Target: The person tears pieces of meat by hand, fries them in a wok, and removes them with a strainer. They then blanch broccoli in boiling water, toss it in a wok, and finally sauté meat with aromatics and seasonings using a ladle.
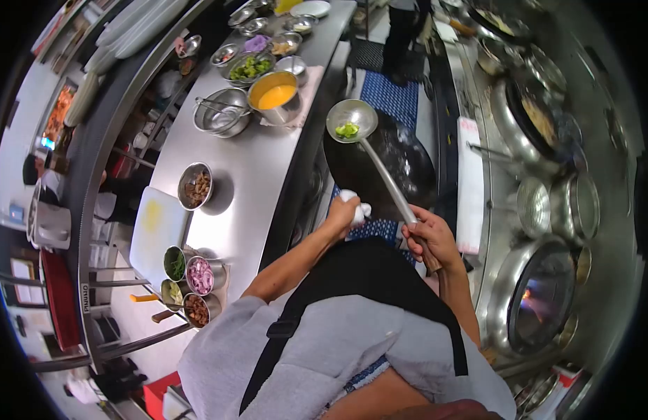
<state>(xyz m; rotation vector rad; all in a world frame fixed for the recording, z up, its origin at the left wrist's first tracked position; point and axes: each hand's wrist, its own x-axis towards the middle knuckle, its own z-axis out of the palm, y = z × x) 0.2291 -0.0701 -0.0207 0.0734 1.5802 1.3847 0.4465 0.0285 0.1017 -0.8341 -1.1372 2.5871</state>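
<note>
My right hand point(433, 240) is wrapped round the handle of a long steel ladle point(385, 168). A few bright green vegetable pieces point(347, 131) lie in the ladle's bowl, which is above the far left part of a large dark wok point(408, 157). My left hand point(343, 212) is closed on a bunched white cloth point(361, 214) at the wok's near left edge. Whether it grips the rim or a handle through the cloth is hidden. The wok's inside looks dark and shiny.
On the steel counter point(247, 189) to the left stand a pot of orange liquid point(275, 92), a bowl of brown pieces point(196, 187), a cutting board point(150, 231) and several ingredient cups. The range to the right holds a lit burner point(541, 297). Another person point(397, 42) stands ahead.
</note>
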